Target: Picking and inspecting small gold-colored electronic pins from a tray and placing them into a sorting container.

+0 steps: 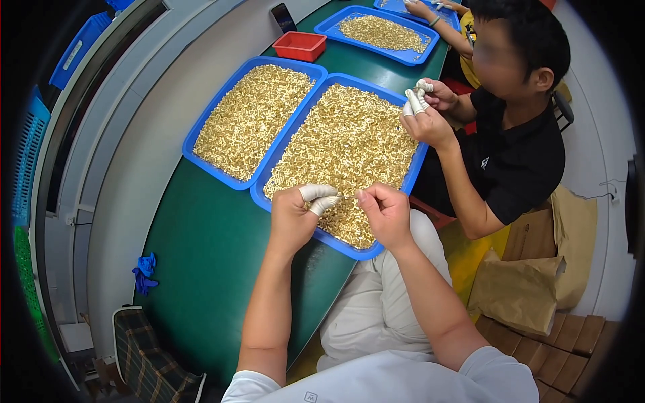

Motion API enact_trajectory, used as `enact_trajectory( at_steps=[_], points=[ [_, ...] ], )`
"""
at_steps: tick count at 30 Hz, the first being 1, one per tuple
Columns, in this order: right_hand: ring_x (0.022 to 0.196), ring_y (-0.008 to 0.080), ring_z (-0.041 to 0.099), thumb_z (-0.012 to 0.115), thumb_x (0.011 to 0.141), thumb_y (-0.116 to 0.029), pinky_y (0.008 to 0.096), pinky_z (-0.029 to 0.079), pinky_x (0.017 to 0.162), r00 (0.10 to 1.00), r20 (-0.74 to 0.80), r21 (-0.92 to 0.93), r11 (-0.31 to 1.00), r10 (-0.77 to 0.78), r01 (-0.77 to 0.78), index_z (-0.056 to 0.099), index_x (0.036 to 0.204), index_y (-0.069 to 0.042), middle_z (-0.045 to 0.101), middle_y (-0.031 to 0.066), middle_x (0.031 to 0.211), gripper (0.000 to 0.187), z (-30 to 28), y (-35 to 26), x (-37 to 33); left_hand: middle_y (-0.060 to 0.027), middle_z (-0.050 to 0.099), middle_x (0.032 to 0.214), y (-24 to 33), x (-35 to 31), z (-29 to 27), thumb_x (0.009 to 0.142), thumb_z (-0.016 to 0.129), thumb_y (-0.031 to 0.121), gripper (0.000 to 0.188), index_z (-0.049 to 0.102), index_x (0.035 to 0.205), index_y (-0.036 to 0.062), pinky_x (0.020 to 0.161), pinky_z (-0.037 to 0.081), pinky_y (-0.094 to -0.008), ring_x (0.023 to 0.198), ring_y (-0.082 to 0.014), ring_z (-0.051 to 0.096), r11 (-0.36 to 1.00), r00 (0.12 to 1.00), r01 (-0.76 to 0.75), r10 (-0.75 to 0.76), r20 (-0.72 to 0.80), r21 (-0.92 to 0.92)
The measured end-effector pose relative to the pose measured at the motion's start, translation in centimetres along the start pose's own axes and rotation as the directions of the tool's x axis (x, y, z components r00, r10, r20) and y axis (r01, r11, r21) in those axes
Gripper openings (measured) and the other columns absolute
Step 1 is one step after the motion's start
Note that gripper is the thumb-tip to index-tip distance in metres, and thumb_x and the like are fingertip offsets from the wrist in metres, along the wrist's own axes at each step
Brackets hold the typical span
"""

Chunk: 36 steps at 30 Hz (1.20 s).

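Observation:
Over the near end of a blue tray (pixel 371 252) filled with small gold-coloured metal pieces (pixel 349 134), both my hands pinch a thin, pin-like piece (pixel 347 197) between them. White finger cots cover the thumb and forefinger of my left hand (pixel 293 209), which grips one end. The bare thumb and forefinger of my right hand (pixel 386 213) close on the other end. What exactly the thin piece is, I cannot make out. A second blue tray (pixel 190 151) of similar gold pieces stands against the first, on its left.
The trays rest on a green table (pixel 195 228). Farther back are a red box (pixel 299 47), a phone (pixel 283 18) and another blue tray (pixel 322 27). A co-worker (pixel 517 148) sits at the right, wearing finger cots. Blue gloves (pixel 145 273) lie at the table's left edge.

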State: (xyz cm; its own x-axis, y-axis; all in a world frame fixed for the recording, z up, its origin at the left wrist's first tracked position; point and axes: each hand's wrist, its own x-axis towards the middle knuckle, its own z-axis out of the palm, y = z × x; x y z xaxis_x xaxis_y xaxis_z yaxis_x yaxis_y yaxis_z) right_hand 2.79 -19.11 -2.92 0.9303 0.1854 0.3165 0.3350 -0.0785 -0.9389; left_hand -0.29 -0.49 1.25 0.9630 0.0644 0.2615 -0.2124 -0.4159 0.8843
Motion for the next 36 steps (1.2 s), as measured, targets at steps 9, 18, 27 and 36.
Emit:
enact_trajectory(
  at_steps=[9,18,27,36],
  points=[
    [0.06,0.006,0.046,0.064,0.096,-0.013,0.0253,0.037,0.054,0.999,0.029,0.026,1.0,0.012,-0.013,0.06,0.074,0.0,0.056,0.0001,0.064,0.026,-0.2,-0.3,0.1,-0.0084,0.076,0.086,-0.2,0.0,-0.5,0.083,0.075,0.002,0.012,0.076,0.095,0.001,0.071,0.055,-0.026,0.079,-0.0124,0.07,0.996,0.997,0.035,-0.041,0.069,0.077],
    [0.061,0.0067,0.047,0.064,0.097,-0.014,0.0254,0.038,0.055,1.0,0.025,0.051,0.999,-0.014,0.013,0.061,0.076,0.0,0.057,0.0006,0.066,0.025,-0.1,-0.2,0.0,-0.0093,0.076,0.089,0.2,0.0,0.1,0.083,0.078,0.006,0.015,0.077,0.096,-0.0002,0.072,0.055,-0.026,0.078,-0.0119,0.07,0.993,0.993,0.114,-0.114,-0.011,0.018],
    [0.062,0.0073,0.049,0.064,0.096,-0.014,0.0254,0.039,0.056,0.999,0.02,0.056,0.998,-0.026,0.025,0.062,0.078,0.0,0.058,0.001,0.068,0.024,-0.2,-0.1,-0.1,-0.0078,0.076,0.086,0.9,0.1,0.4,0.084,0.077,0.006,0.012,0.076,0.094,-0.0014,0.071,0.055,-0.0255,0.077,-0.0112,0.069,0.987,0.986,0.159,-0.16,-0.045,-0.015],
    [0.061,0.0102,0.051,0.066,0.094,-0.012,0.0269,0.04,0.056,1.0,0.028,0.051,0.999,-0.002,0.0,0.064,0.079,0.001,0.06,0.004,0.067,0.02,-0.2,-0.1,0.0,-0.0119,0.074,0.09,-0.5,-0.3,1.0,0.087,0.07,-0.003,0.011,0.073,0.098,-0.0032,0.071,0.057,-0.0277,0.079,-0.0164,0.07,0.893,0.979,0.197,-0.202,0.031,-0.405]
  ],
)
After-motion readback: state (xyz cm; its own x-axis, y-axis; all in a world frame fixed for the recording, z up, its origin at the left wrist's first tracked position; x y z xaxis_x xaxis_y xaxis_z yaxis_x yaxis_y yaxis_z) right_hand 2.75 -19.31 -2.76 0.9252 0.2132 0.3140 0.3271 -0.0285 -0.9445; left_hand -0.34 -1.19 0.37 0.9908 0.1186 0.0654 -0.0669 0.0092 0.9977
